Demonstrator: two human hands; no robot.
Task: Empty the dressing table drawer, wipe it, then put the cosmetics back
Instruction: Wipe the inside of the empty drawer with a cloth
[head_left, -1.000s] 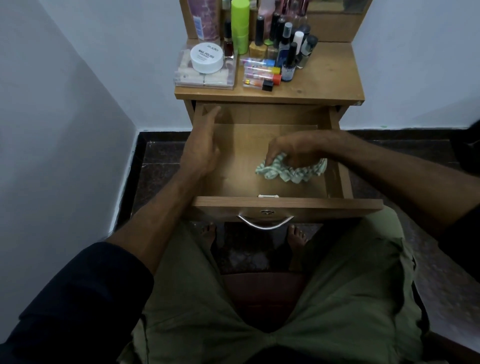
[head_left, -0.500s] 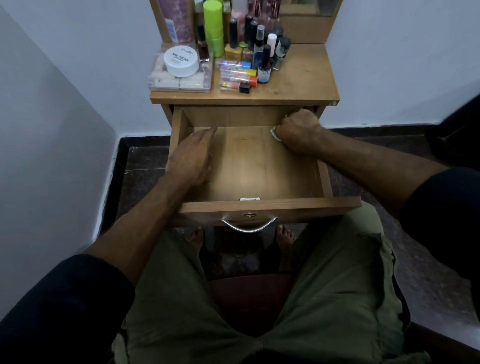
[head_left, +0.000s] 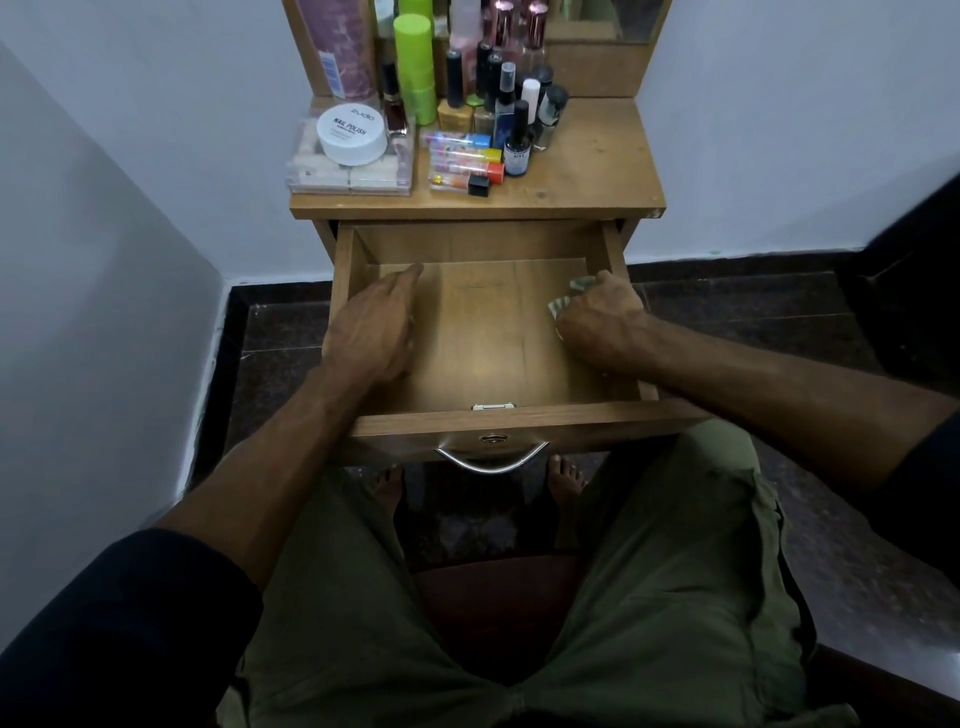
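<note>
Cosmetics (head_left: 467, 124) crowded the dressing tabletop (head_left: 587, 171) above the open drawer (head_left: 483, 322). Left hand (head_left: 371, 327) rested flat inside; right hand (head_left: 602, 322) gripped a striped cloth (head_left: 563, 304)

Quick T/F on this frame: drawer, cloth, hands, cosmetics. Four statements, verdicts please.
1. The wooden drawer is pulled open and holds no cosmetics. True.
2. The left hand grips the pale green cloth. False: the right hand grips it by the drawer's right wall.
3. The white round nail polish jar sits on the wooden tabletop's left side. True.
4. The left hand holds a bottle. False: it rests open inside the drawer.
</note>
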